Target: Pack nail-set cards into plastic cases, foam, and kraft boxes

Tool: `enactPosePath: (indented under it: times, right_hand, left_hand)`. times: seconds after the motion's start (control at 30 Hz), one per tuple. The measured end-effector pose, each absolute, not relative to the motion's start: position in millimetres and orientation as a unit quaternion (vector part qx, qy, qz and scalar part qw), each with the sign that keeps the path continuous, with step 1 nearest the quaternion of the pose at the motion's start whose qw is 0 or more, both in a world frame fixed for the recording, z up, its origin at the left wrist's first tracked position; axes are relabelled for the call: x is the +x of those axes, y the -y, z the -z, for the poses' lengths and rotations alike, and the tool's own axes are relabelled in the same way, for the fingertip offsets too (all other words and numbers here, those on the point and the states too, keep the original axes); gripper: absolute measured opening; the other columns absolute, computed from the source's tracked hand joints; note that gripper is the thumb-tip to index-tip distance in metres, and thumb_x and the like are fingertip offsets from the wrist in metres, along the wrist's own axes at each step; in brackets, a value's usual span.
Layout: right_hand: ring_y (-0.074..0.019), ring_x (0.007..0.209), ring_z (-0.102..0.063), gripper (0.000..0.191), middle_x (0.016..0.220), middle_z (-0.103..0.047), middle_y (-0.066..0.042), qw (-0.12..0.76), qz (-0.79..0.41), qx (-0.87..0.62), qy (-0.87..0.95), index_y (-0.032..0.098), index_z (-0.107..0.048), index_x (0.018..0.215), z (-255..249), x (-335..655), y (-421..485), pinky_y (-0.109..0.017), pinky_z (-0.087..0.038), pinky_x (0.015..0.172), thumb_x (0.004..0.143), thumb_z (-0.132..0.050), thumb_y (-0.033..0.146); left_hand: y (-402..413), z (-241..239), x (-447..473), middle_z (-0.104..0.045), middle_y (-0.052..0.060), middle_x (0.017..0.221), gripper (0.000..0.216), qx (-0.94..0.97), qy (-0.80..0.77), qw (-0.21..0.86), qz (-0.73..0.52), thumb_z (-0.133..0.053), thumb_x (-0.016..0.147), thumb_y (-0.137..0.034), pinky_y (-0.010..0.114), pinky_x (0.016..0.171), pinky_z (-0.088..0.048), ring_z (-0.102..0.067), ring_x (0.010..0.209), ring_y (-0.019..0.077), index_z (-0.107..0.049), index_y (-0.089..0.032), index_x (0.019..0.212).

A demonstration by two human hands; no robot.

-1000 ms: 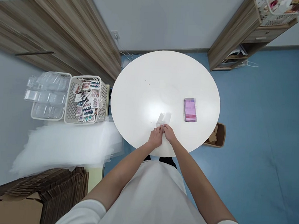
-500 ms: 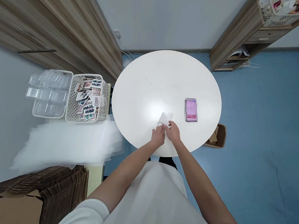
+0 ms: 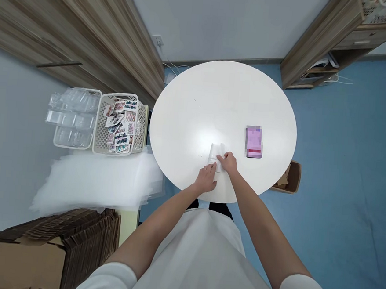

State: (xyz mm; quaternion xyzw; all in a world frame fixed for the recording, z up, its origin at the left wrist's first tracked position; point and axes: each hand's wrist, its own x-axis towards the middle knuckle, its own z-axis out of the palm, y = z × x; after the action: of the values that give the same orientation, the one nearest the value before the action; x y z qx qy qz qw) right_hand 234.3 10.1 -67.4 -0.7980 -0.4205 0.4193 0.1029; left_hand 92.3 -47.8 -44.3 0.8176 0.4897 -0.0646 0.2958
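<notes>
A small clear plastic bag (image 3: 215,153) lies on the round white table (image 3: 196,96) near its front edge. My left hand (image 3: 206,177) rests at the bag's near end with its fingers pressed on it. My right hand (image 3: 228,162) lies on the bag's right side, fingers curled against it. A pink card-like packet (image 3: 254,141) lies flat on the table to the right of my hands, apart from them.
Left of the table stand a white basket (image 3: 140,123) with several colourful nail-art cards and a tray of clear plastic cases (image 3: 71,118). A heap of clear bags (image 3: 94,177) lies below them. Flat cardboard (image 3: 56,249) is stacked lower left. An open carton (image 3: 291,178) sits on the blue floor.
My right hand has slid forward along the bag's right side while my left hand stays at its near end. The camera view has shifted slightly.
</notes>
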Motion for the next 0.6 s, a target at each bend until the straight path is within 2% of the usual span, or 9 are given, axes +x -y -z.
enactPosePath:
  times: [0.07, 0.17, 0.27, 0.33, 0.4, 0.5, 0.6]
  right_hand:
    - [-0.0142, 0.065, -0.05, 0.035, 0.074, -0.053, 0.001, 0.112, -0.415, -0.799, 0.421, 0.021, -0.043, 0.084, 69.0, 233.7, -10.0, -0.026, -0.037, 0.059, 0.067, -0.056, 0.049]
    - [-0.0152, 0.067, -0.052, 0.035, 0.076, -0.054, 0.0, 0.133, -0.411, -0.796, 0.424, 0.021, -0.044, 0.088, 68.8, 232.0, -4.4, -0.028, -0.04, 0.062, 0.071, -0.051, 0.05]
    - [-0.0172, 0.079, -0.055, 0.033, 0.095, -0.054, -0.007, 0.193, -0.404, -0.767, 0.46, 0.018, -0.043, 0.103, 66.2, 236.0, 13.1, -0.032, -0.045, 0.07, 0.08, -0.039, 0.042]
    - [-0.0199, 0.098, -0.052, 0.036, 0.117, -0.045, -0.014, 0.225, -0.367, -0.726, 0.536, 0.015, -0.039, 0.114, 64.7, 241.6, 30.4, -0.035, -0.045, 0.08, 0.081, -0.036, 0.029]
    - [-0.0233, 0.118, -0.038, 0.042, 0.129, -0.035, -0.015, 0.207, -0.344, -0.651, 0.644, 0.015, -0.037, 0.12, 64.9, 247.0, 47.1, -0.04, -0.039, 0.092, 0.078, -0.038, 0.019]
    - [-0.026, 0.126, -0.028, 0.056, 0.138, -0.026, -0.015, 0.152, -0.331, -0.573, 0.734, 0.015, -0.029, 0.129, 69.3, 250.7, 60.5, -0.045, -0.033, 0.099, 0.075, -0.044, 0.014]
    - [-0.029, 0.126, -0.029, 0.062, 0.14, -0.023, -0.015, 0.116, -0.317, -0.565, 0.753, 0.017, -0.027, 0.131, 75.6, 249.9, 58.1, -0.048, -0.035, 0.097, 0.073, -0.051, 0.014]
  left_hand:
    - [44.9, 43.6, 81.9, -0.037, 0.014, 0.128, 0.072, 0.825, -0.477, 0.297, 0.053, -0.052, 0.071, -0.034, 0.043, 0.091, -0.03, -0.037, 0.112, 0.0296, -0.023, -0.019, 0.135]
    - [39.0, 44.1, 74.7, -0.021, 0.012, 0.14, 0.069, 0.83, -0.481, 0.279, 0.055, -0.055, 0.069, -0.036, 0.049, 0.098, -0.019, -0.019, 0.127, 0.0341, -0.029, -0.025, 0.132]
    - [34.2, 45.1, 76.5, -0.009, 0.009, 0.146, 0.066, 0.833, -0.468, 0.286, 0.067, -0.054, 0.07, -0.033, 0.049, 0.099, -0.019, -0.007, 0.132, 0.0324, -0.029, -0.024, 0.131]
    - [31.8, 45.5, 78.8, -0.009, 0.01, 0.146, 0.063, 0.833, -0.467, 0.289, 0.071, -0.053, 0.071, -0.03, 0.046, 0.096, -0.025, -0.007, 0.132, 0.0317, -0.03, -0.023, 0.129]
    - [29.4, 45.7, 79.3, -0.011, 0.011, 0.145, 0.06, 0.833, -0.467, 0.288, 0.067, -0.054, 0.071, -0.028, 0.043, 0.091, -0.032, -0.011, 0.131, 0.0323, -0.033, -0.022, 0.127]
    - [24.1, 46.4, 75.8, -0.009, 0.012, 0.145, 0.061, 0.841, -0.454, 0.29, 0.056, -0.057, 0.069, -0.027, 0.041, 0.083, -0.038, -0.018, 0.128, 0.0343, -0.036, -0.022, 0.125]
    - [15.7, 47.7, 69.8, -0.008, 0.011, 0.145, 0.064, 0.851, -0.427, 0.3, 0.06, -0.061, 0.066, -0.026, 0.042, 0.082, -0.039, -0.024, 0.123, 0.0356, -0.036, -0.023, 0.125]
